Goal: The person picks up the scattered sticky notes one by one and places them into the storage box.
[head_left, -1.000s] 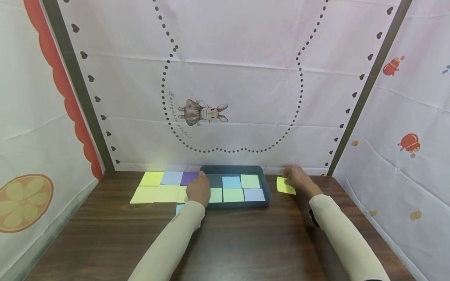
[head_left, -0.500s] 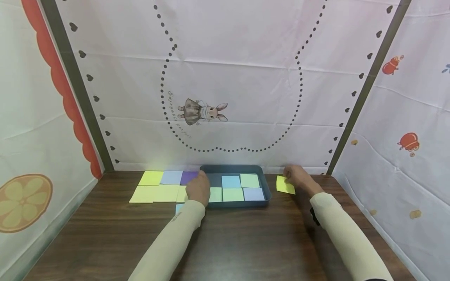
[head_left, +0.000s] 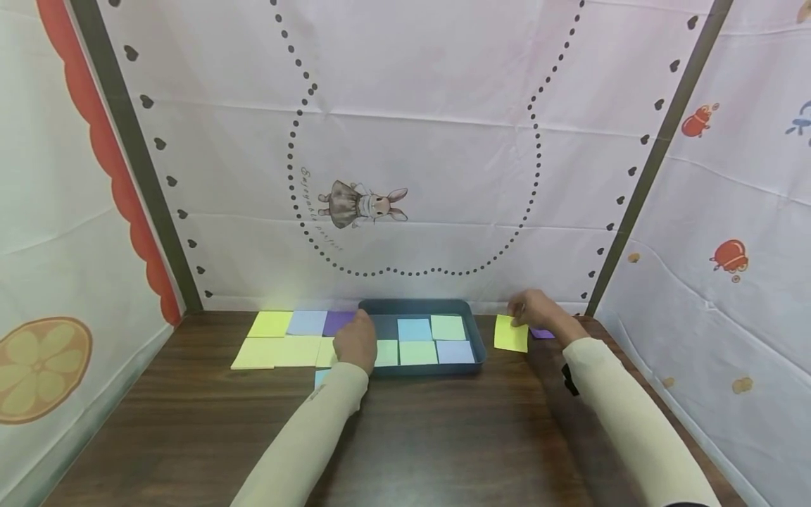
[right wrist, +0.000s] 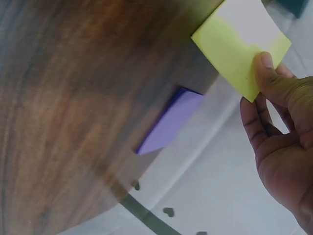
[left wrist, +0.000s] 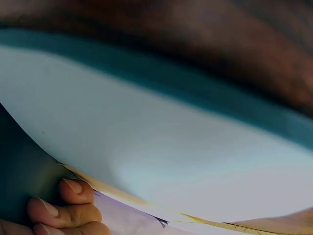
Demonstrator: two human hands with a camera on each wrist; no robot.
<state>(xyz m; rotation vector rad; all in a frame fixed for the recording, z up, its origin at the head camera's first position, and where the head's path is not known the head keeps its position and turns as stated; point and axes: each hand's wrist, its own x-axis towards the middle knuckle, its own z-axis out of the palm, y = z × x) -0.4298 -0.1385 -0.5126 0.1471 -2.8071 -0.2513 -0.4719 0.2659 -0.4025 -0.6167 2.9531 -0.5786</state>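
Observation:
My right hand (head_left: 537, 310) pinches a yellow sticky-note pad (head_left: 510, 334) by one corner, thumb on its face, at the table's right rear. In the right wrist view a purple sticky-note pad (right wrist: 171, 120) lies on the table apart from the fingers. My left hand (head_left: 357, 343) is at the left side of the dark teal tray (head_left: 405, 307). Its curled fingers (left wrist: 71, 210) show in the left wrist view, but the thumb is hidden and whether they hold anything is unclear. Inside the tray, blue, pale green and lavender sticky notes (head_left: 417, 352) lie in rows.
Left of the tray, yellow (head_left: 252, 352), lavender (head_left: 307, 322) and purple pads (head_left: 337, 322) lie edge to edge. A blue pad (head_left: 322, 377) peeks out by the left sleeve. A printed cloth wall (head_left: 418, 162) stands behind the brown wooden table (head_left: 431, 436).
My right hand has raised the yellow pad slightly and shifted it a little left, and the purple pad now shows behind it. The left hand has stayed at the tray.

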